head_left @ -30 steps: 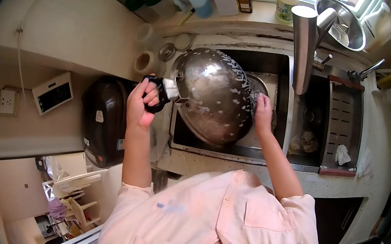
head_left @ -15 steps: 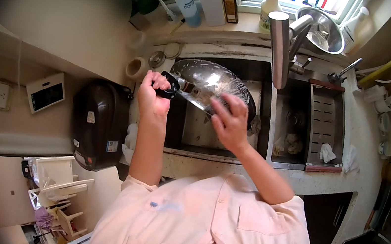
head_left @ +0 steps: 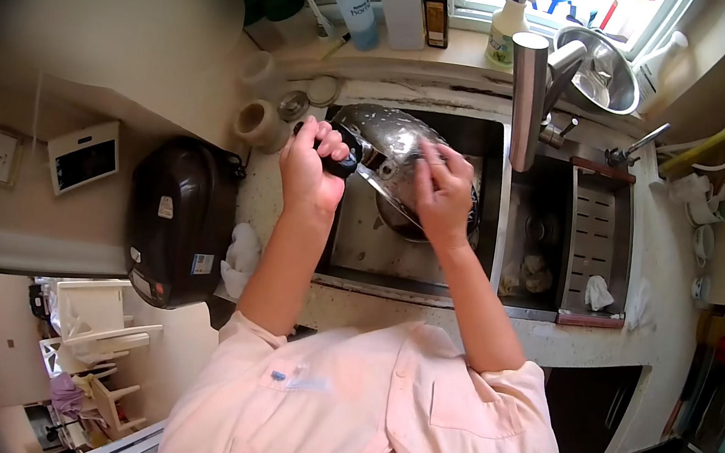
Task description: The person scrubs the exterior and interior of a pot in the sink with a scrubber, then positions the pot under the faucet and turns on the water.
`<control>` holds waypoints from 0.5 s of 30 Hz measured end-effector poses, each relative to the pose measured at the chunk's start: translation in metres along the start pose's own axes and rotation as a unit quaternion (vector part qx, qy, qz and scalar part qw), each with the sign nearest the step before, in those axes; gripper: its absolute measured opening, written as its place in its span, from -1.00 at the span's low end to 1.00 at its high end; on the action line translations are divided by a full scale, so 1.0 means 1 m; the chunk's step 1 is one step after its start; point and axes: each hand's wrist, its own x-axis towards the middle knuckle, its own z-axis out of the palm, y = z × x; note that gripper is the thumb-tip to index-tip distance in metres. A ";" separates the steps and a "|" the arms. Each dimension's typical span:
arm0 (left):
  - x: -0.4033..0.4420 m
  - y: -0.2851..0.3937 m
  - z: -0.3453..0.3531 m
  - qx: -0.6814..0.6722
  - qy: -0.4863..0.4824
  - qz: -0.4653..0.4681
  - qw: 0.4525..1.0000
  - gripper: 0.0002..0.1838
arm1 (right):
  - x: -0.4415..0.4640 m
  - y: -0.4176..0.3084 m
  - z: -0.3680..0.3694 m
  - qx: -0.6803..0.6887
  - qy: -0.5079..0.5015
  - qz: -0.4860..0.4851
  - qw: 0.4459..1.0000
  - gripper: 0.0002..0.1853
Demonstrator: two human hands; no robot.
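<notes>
My left hand (head_left: 317,165) is closed round the black handle (head_left: 347,152) of a wok (head_left: 384,122). The wok is tilted over the large left sink basin (head_left: 358,258), with wet, soapy-looking streaks on its dark surface. Near the handle a metal bracket joins it to the wok. Over the wok's surface is my right hand (head_left: 447,194), its fingers stretched out and apart, blurred by motion. No tool shows in that hand. Its fingers hide part of the wok, so I cannot tell how firmly they touch it.
A tall faucet (head_left: 528,102) stands behind the basins. To the right, a smaller basin (head_left: 540,182) adjoins a slotted metal tray (head_left: 598,232). Jars (head_left: 259,124) and a dark brown appliance (head_left: 180,224) sit at left. Bottles (head_left: 403,5) and a steel bowl (head_left: 619,82) line the window ledge.
My left hand and the handle have shifted right and slightly in view. My right hand has moved up and a little right across the wok, whose tilt has changed. The camera view shifted slightly.
</notes>
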 end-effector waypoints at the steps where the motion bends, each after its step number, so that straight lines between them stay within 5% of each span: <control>1: 0.002 0.001 0.000 0.004 0.007 0.006 1.000 -0.81 | -0.006 0.011 0.000 -0.016 0.008 0.012 1.000 -0.69; 5: 0.007 0.001 0.001 0.029 0.002 0.006 1.000 -0.84 | -0.028 -0.019 -0.011 -0.138 -0.018 -0.096 0.986 -0.66; 8: -0.005 -0.007 0.017 0.047 0.019 0.011 0.999 -0.87 | 0.002 -0.017 0.000 -0.061 -0.034 -0.069 0.995 -0.65; 13: 0.013 -0.003 0.013 0.095 0.035 0.078 0.992 -0.89 | 0.003 0.057 0.002 0.137 -0.052 0.164 0.975 -0.67; 15: 0.014 0.000 0.010 0.107 0.033 0.070 0.991 -0.87 | -0.015 0.029 -0.003 0.031 -0.040 0.104 0.993 -0.65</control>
